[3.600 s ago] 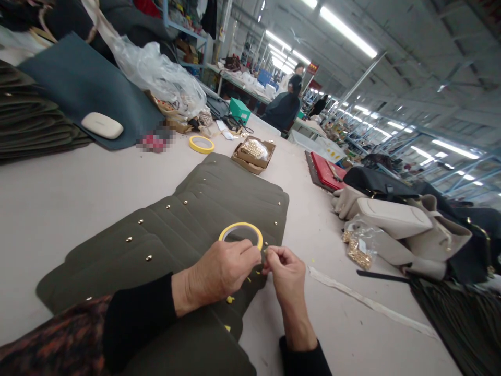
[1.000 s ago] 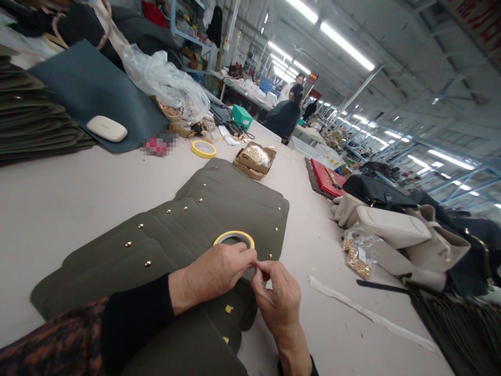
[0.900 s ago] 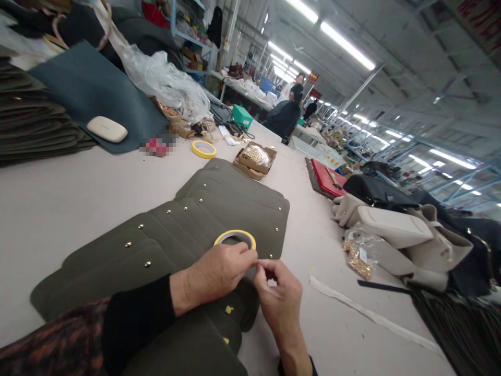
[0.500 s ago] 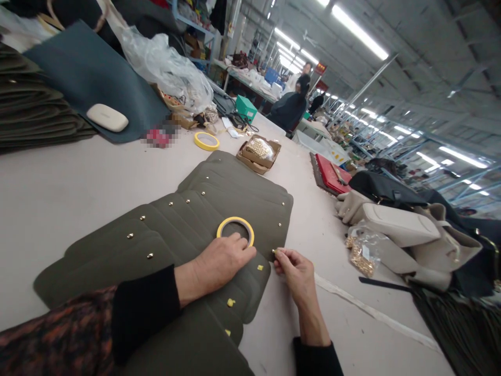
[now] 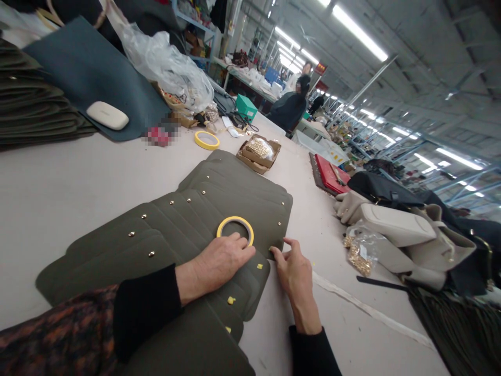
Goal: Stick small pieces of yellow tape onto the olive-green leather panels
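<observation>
Overlapping dark olive panels (image 5: 246,193) lie across the table, dotted with small gold studs (image 5: 151,254). My left hand (image 5: 219,263) rests on them, its fingers closed on the near rim of a roll of yellow tape (image 5: 235,219). At the panels' right edge is my right hand (image 5: 293,269), its thumb pressing on a corner where a small yellow bit shows at the tip. The index finger is stretched away from that thumb, and the other fingers are curled. Small pieces of yellow tape (image 5: 260,266) stick to the panels nearer me.
Beyond the panels sit a cardboard box (image 5: 254,166) of gold studs and another yellow tape roll (image 5: 206,147). Beige bags (image 5: 399,222) and a plastic bag of gold hardware (image 5: 358,256) lie at right. Stacked dark panels (image 5: 35,115) stand far left. A person (image 5: 289,107) sits further back.
My right thumb and index finger were pinched at a small gold and yellow spot. They have parted, with the thumb now on the panel corner. My left hand stays on the tape roll.
</observation>
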`<control>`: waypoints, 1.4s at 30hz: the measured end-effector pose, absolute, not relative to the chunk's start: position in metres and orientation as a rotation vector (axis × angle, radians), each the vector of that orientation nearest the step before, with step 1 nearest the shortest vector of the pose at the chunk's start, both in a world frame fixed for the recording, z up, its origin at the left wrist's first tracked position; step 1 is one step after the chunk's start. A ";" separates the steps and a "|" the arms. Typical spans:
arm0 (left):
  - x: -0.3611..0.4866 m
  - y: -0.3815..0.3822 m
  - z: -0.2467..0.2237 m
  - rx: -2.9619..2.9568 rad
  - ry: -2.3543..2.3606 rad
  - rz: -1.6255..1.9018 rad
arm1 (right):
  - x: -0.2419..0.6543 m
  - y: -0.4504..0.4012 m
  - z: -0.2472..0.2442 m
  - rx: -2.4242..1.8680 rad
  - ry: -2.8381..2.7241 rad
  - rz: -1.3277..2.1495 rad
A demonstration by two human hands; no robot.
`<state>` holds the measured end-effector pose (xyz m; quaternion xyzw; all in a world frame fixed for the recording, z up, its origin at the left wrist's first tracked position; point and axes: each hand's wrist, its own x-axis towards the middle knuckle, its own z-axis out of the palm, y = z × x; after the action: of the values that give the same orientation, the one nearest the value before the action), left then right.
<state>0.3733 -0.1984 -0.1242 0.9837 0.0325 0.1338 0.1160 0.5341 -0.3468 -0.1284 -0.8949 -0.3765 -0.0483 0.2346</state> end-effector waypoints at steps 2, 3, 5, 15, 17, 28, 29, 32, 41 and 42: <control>0.373 -0.198 -0.125 2.873 0.101 0.391 | 0.535 -0.354 -0.130 -2.369 -1.138 -0.230; 0.373 -0.198 -0.125 2.870 0.104 0.392 | 0.534 -0.357 -0.131 -2.318 -1.233 -0.267; 0.373 -0.198 -0.126 2.867 0.105 0.404 | 0.533 -0.359 -0.134 -2.255 -1.449 -0.313; 0.373 -0.197 -0.127 2.901 0.067 0.378 | 0.539 -0.333 -0.128 -2.471 -1.170 0.045; 0.372 -0.196 -0.122 2.906 0.059 0.351 | 0.538 -0.335 -0.122 -2.439 -1.125 0.161; 0.386 -0.187 -0.088 2.681 -0.048 0.498 | 0.527 -0.355 -0.100 -2.027 -1.075 0.290; 0.390 -0.186 -0.088 2.646 -0.082 0.525 | 0.525 -0.354 -0.097 -1.953 -1.068 0.234; 0.399 -0.186 -0.090 2.576 -0.153 0.616 | 0.518 -0.350 -0.090 -1.799 -1.223 0.113; 0.415 -0.190 -0.093 2.548 -0.156 0.570 | 0.522 -0.337 -0.096 -1.795 -1.454 -0.284; 0.416 -0.190 -0.092 2.533 -0.139 0.535 | 0.523 -0.337 -0.097 -1.803 -1.457 -0.321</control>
<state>0.4161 -0.1898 -0.0919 0.9405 -0.0517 0.1988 0.2708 0.5233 -0.3369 -0.0967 -0.7095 -0.5731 -0.1265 0.3900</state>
